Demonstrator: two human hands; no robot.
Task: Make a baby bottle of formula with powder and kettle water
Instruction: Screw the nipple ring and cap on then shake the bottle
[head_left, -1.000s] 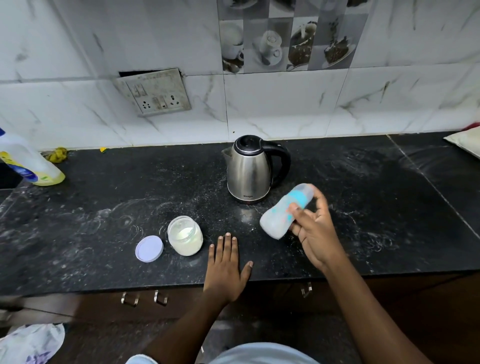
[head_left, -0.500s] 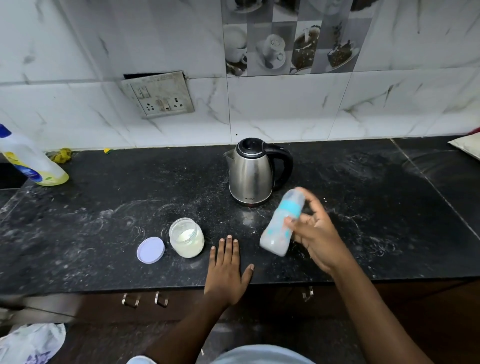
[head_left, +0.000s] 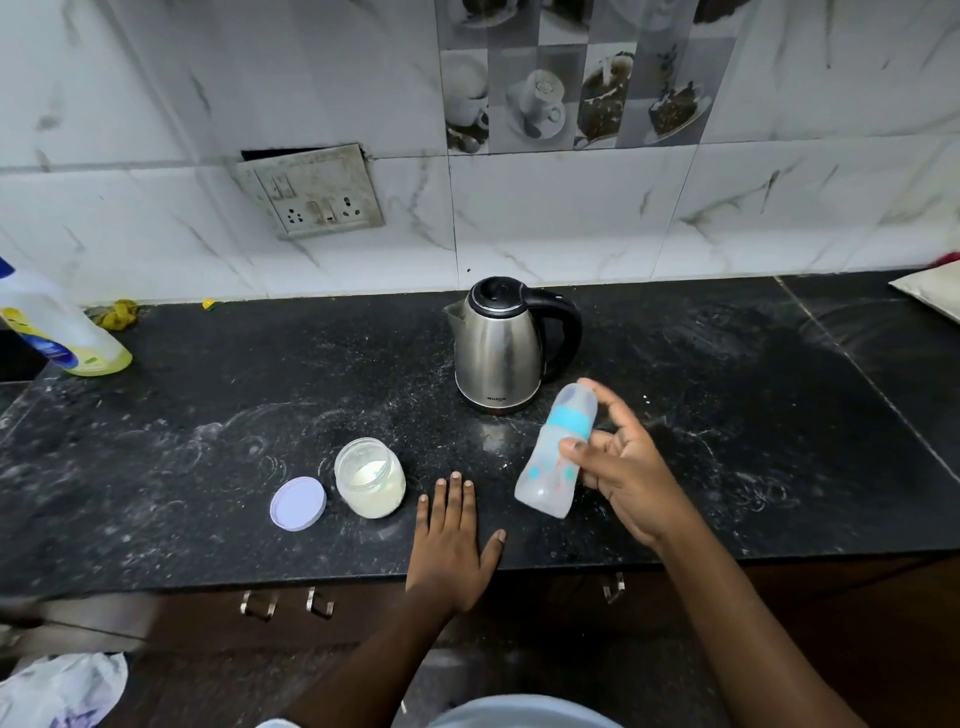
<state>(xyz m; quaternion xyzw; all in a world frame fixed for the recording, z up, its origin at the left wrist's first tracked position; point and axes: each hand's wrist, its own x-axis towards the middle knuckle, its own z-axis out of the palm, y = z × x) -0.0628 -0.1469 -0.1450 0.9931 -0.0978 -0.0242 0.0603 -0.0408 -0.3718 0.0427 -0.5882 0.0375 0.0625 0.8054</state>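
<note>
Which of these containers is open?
The powder jar: its lilac lid lies beside it, while the kettle and baby bottle are closed.

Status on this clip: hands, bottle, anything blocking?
Left hand flat on counter, holding nothing. Right hand grips capped baby bottle, tilted. Powder jar open, lid beside it, kettle behind; nothing in the way.

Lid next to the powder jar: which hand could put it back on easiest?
Probably the left hand. It rests flat and empty on the counter beside the jar, with the lid just past it. The right hand holds the bottle and is farther away.
</note>
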